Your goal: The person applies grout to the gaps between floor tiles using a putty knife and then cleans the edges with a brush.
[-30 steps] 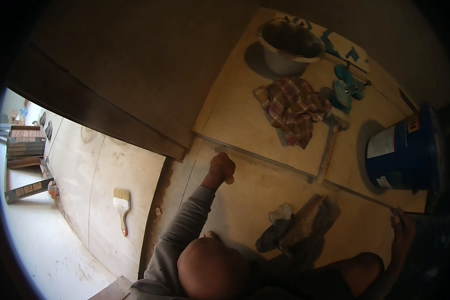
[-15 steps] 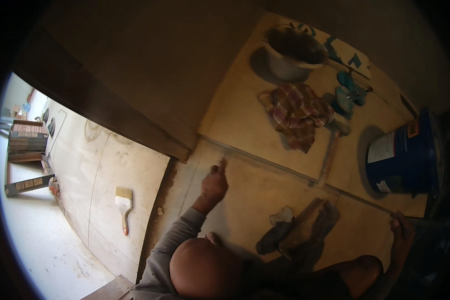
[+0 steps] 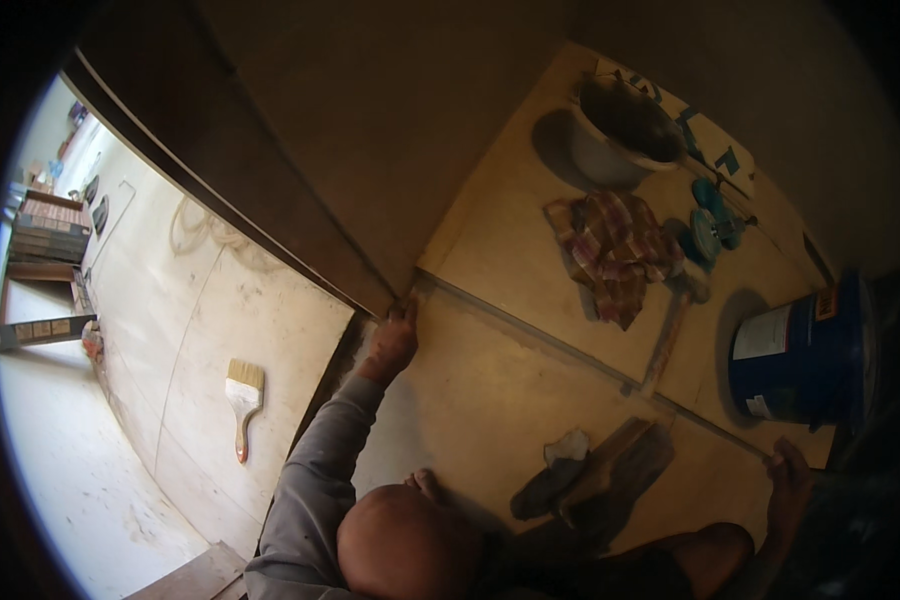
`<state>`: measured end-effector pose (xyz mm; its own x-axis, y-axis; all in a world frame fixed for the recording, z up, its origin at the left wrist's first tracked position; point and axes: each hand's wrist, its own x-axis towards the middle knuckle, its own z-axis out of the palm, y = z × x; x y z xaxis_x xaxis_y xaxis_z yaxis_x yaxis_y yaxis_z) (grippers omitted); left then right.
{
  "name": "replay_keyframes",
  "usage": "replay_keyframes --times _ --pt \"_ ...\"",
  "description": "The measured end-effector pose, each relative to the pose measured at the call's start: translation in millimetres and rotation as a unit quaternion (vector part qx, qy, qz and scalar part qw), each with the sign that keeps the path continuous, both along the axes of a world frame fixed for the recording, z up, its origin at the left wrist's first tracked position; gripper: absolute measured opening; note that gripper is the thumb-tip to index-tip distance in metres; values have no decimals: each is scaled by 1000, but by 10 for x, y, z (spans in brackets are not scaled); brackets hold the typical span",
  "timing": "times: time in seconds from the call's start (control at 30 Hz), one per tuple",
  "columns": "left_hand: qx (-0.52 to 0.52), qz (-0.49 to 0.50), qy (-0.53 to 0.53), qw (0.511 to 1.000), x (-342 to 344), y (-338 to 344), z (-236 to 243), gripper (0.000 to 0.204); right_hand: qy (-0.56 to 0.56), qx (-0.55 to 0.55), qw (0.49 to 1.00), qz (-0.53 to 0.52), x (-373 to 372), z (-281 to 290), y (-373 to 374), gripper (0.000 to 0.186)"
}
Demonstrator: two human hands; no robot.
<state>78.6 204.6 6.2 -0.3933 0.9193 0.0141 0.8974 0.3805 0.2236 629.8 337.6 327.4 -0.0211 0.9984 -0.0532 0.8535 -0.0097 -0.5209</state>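
My left hand (image 3: 392, 343) reaches to the floor at the foot of the dark wall (image 3: 370, 230), beside the doorway. Its fingertips are at the end of the joint (image 3: 510, 322) between the large floor tiles, and no tool shows in it. On the right, in dim light, my right hand (image 3: 788, 478) is near the same joint line, its fingers slightly bent and apart, with nothing visible in them. Between my hands lie a long brownish block-like piece (image 3: 610, 462), a dark lump (image 3: 540, 490) and a small pale lump (image 3: 568, 447). Their exact kind is unclear.
A crumpled plaid cloth (image 3: 620, 250), a pale bucket (image 3: 610, 150) and a turquoise tool (image 3: 715, 215) are on the far tiles. A blue bucket (image 3: 800, 350) stands right. Through the doorway lie a wide paintbrush (image 3: 242, 395) and a coiled hose (image 3: 205, 232).
My left hand has moved left and forward, from above the tile to the wall's foot. My right hand has shifted slightly nearer. The view has turned a little.
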Motion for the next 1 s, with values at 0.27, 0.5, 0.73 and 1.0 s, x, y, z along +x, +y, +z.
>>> replay_keyframes --times 0.27,0.5,0.73,1.0 --pt "-46 -18 -70 996 -125 16 -79 53 15 -5 1000 18 -91 -59 21 37" --pt "-91 30 -115 989 145 -135 419 46 24 14 999 25 -29 17 -42 34" --pt "-83 70 -75 991 74 151 300 48 34 17 998 51 62 -16 -29 44" --pt "-132 16 -80 988 115 131 263 50 34 21 999 23 172 -22 -56 45"
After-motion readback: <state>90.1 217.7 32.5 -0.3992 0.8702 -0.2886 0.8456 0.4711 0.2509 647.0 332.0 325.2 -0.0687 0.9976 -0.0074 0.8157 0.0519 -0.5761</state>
